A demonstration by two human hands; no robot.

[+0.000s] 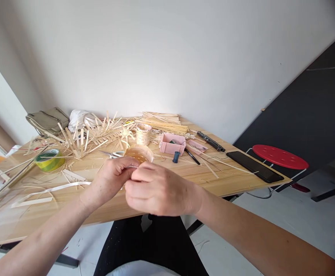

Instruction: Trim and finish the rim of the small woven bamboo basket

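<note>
A small woven wood-strip basket (pixel 140 152) is right behind my hands, its round opening facing up and its near side mostly hidden by them. My left hand (pixel 112 174) is closed at the basket's near rim, with thumb and fingers pinched around it. Against it, my right hand (pixel 158 188) is curled into a closed grip, fingertips meeting the left thumb. Whatever lies in the right fingers is hidden. Scissors (pixel 115 154) with pale handles lie just left of the basket. A second, finished-looking woven basket (pixel 143 135) stands upright behind it.
Left are green-yellow tape (pixel 49 160), loose pale strips (pixel 66 185) and a spiky strip pile (pixel 84 140). A pink crate (pixel 172 144), blue thread spool (pixel 176 156), black pen (pixel 192 156), utility knife (pixel 211 141) and phone (pixel 253 166) lie right. Beyond the table is a red stool (pixel 280 156).
</note>
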